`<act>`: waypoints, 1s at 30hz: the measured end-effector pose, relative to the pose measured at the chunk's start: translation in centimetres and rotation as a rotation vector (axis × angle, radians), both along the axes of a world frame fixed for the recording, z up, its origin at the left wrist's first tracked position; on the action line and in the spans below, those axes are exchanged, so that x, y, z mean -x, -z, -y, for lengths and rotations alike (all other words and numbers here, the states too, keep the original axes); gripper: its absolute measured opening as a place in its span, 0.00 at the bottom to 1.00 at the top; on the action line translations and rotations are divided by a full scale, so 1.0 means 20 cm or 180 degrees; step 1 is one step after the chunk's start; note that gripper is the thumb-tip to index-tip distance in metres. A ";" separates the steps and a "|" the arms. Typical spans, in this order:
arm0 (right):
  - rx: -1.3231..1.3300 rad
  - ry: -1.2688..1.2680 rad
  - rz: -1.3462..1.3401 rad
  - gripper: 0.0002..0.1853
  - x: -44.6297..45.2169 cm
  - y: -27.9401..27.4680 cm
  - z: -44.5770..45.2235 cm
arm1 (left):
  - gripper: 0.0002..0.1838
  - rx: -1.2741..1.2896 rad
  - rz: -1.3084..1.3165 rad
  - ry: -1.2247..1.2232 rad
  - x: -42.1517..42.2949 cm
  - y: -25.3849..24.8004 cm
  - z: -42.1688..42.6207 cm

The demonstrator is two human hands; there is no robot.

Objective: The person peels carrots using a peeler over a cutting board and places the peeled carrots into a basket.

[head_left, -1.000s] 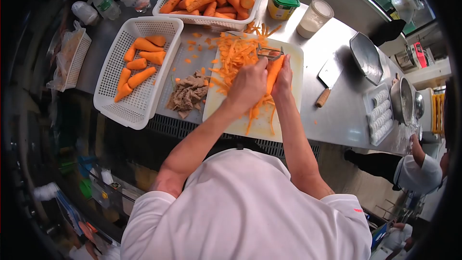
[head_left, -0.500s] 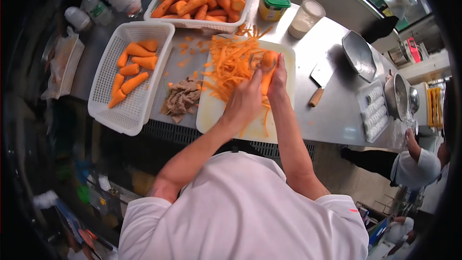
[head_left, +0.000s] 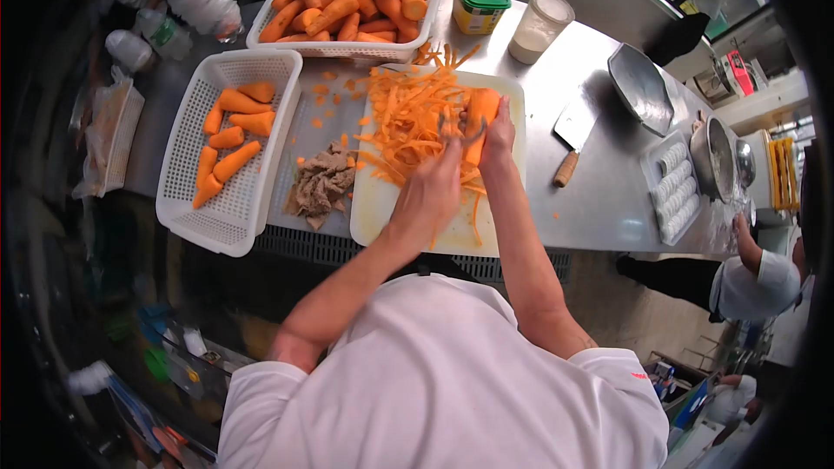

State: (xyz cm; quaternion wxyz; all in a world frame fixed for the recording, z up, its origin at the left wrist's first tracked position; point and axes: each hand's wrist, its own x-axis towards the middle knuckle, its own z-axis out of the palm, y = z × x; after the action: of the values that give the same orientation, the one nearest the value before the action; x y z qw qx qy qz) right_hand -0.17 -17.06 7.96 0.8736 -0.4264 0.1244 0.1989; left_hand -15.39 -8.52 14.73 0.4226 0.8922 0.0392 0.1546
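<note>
My left hand (head_left: 432, 191) is closed around a peeler (head_left: 473, 132), whose head lies against the side of a thick carrot (head_left: 484, 106). The carrot stands tilted over the white cutting board (head_left: 373, 219), gripped along its right side by my right hand (head_left: 499, 137). Part of the peeler's handle is hidden by my fingers. A loose heap of orange peelings (head_left: 404, 117) covers the board's left half, and a few strips hang below my hands.
A white basket (head_left: 175, 195) with several peeled carrots is at the left; a fuller carrot basket (head_left: 262, 35) stands behind. A crumpled brown cloth (head_left: 321, 184) lies beside the board. To the right are a cleaver (head_left: 571, 135), a tub (head_left: 480, 4) and a jar (head_left: 540, 28). Another person (head_left: 754, 282) works far right.
The peeler has moved down the carrot from near its top end. The view has shifted slightly. Both hands keep their holds.
</note>
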 end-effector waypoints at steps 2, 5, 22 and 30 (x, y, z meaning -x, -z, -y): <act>0.0140 0.0112 -0.0043 0.34 -0.06 0.06 0.08 | 0.19 0.0200 -0.0553 0.0299 0.20 -0.06 -0.01; -0.0647 0.0153 -0.0102 0.37 -0.14 0.16 0.19 | 0.20 0.0570 -0.0772 0.0655 0.36 -0.02 -0.10; 0.0535 -0.2183 0.0456 0.26 0.38 -0.13 0.23 | 0.12 0.3771 0.1096 -0.0780 -0.32 0.06 -0.60; 0.0648 -0.2480 0.0609 0.29 0.48 -0.18 0.27 | 0.14 0.3037 0.0858 -0.1258 -0.65 0.35 -0.47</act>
State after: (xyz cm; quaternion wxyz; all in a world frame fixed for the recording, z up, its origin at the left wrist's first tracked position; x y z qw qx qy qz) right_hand -9.69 -22.56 11.50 0.6938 -0.5424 -0.1090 0.4610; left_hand -2.41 0.97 7.79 0.7455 0.5487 0.2178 0.3095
